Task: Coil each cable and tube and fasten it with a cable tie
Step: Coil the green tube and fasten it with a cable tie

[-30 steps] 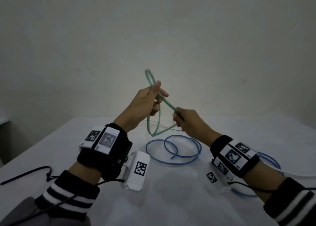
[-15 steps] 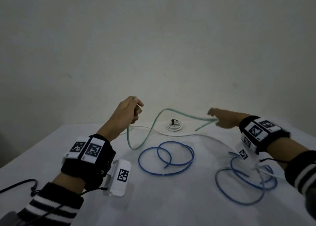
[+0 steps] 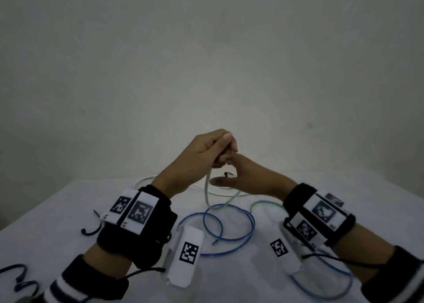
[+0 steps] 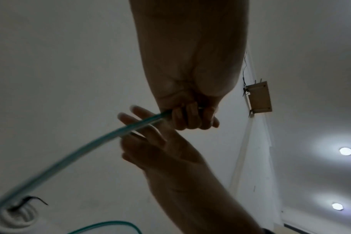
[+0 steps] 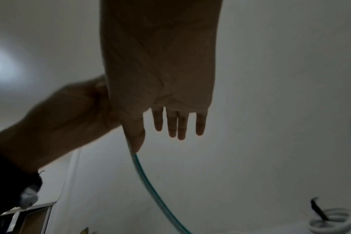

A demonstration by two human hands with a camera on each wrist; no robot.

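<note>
All three views are dim and a little grainy. In the left wrist view two round ceiling lamps (image 4: 345,151) glow at the right with soft halos, and the left hand (image 4: 190,88) is dark against the pale wall. The green tube (image 4: 74,155) is smeared by motion blur. In the right wrist view a glare patch sits at the left edge. The head view bends lines at the edges; the table (image 3: 68,211) shows soft, weak shadows.
</note>
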